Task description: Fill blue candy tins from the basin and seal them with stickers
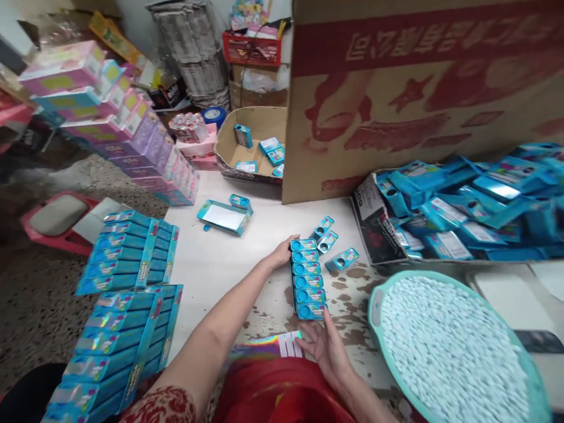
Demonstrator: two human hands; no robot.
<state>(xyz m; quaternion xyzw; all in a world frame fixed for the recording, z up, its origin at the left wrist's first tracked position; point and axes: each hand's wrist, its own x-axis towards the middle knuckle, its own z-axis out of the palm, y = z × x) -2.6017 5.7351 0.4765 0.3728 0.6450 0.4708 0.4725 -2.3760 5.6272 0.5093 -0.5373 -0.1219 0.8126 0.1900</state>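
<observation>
A row of several small blue boxes [308,279] stands on the white table, each with a round mark on its top. My left hand [282,252] is at the far left corner of the row, fingers wrapped round its end. At the near end, my right hand [325,346] touches the last box with one finger, its other fingers spread. Loose blue boxes [342,259] lie just right of the row. An open blue tray [224,217] rests farther back, with one small box at its corner. A shiny sheet [288,345] lies close to my body.
A turquoise basin [375,305] of pale pieces stands at right, below a carton [374,229] heaped with blue boxes. Packed blue trays [118,329] are stacked at left. A tall cardboard panel [396,106] and a shallow carton [253,175] stand at the back.
</observation>
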